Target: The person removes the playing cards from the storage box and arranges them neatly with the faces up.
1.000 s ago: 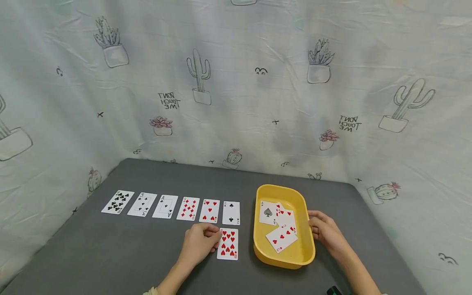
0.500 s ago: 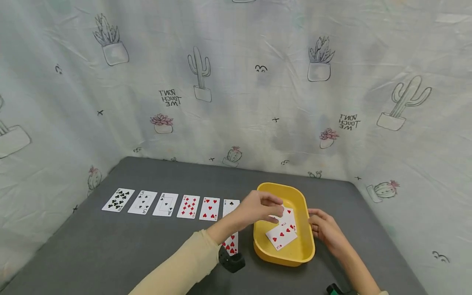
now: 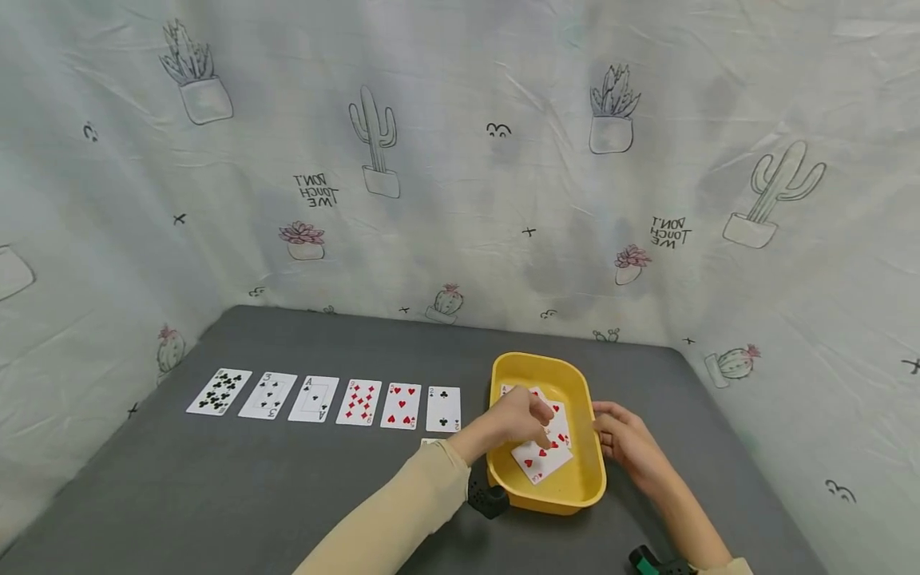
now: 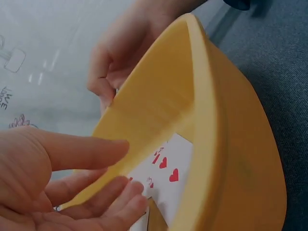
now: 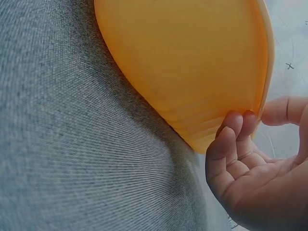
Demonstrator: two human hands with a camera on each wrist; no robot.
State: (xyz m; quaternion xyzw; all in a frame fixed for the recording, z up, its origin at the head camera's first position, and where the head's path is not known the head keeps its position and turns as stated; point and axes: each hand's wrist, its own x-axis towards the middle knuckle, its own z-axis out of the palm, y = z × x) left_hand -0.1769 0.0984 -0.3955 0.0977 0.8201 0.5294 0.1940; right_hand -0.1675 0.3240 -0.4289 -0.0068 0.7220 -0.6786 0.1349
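A yellow plastic tray (image 3: pixel 546 505) stands on the dark table with several playing cards in it, among them a three of hearts (image 3: pixel 533 465). My left hand (image 3: pixel 513 417) hovers over these cards and partly hides them. In the left wrist view its thumb and fingers (image 4: pixel 91 153) are spread apart with nothing between them. At the tray's right side, my right hand (image 3: pixel 632 447) pinches the rim, thumb on one side and fingertips (image 5: pixel 234 120) against the outer wall.
A row of face-up cards lies left of the tray, from a black club card (image 3: pixel 220 392) to the two of clubs (image 3: pixel 443 409). Another card (image 3: pixel 430 440) shows only its edge behind my left sleeve (image 3: pixel 402 511). A cactus-printed curtain (image 3: pixel 460 200) surrounds the table.
My left hand has moved right from the ten of hearts on the table to above the cards in the tray, then lower. My right hand has stayed on the rim.
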